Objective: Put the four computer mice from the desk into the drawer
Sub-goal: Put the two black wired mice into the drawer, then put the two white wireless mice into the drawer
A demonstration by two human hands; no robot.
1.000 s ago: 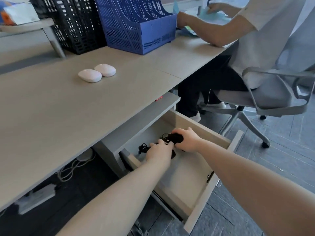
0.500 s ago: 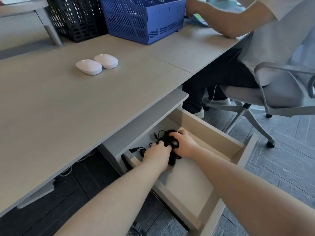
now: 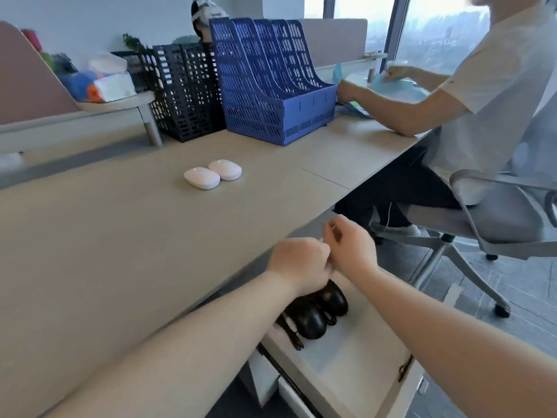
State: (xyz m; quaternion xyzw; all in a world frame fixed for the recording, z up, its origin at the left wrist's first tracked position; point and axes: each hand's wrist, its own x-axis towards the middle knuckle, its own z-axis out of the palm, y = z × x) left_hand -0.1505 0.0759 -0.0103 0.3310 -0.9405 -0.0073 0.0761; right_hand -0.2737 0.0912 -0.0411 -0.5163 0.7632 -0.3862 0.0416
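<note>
Two black wired mice (image 3: pixel 313 315) lie side by side in the open drawer (image 3: pixel 355 366) under the desk's front edge, their cords beside them. Two white mice (image 3: pixel 202 178) (image 3: pixel 225 169) sit together on the beige desk (image 3: pixel 105 251), touching each other. My left hand (image 3: pixel 297 263) hovers above the drawer at the desk edge, fingers curled with nothing in them. My right hand (image 3: pixel 351 245) is just right of it, fingers loosely bent and apart, holding nothing. Both hands are above the black mice and well short of the white ones.
A blue file rack (image 3: pixel 271 86) and a black mesh rack (image 3: pixel 184 92) stand at the back of the desk. A person in a white shirt (image 3: pixel 482 95) sits on a grey swivel chair (image 3: pixel 497 224) at the right. A tissue box (image 3: pixel 111 82) rests on a raised shelf.
Both hands have let go of the black mice and risen out of the drawer to the desk edge. The black mice now lie in the drawer. My view has tilted up.
</note>
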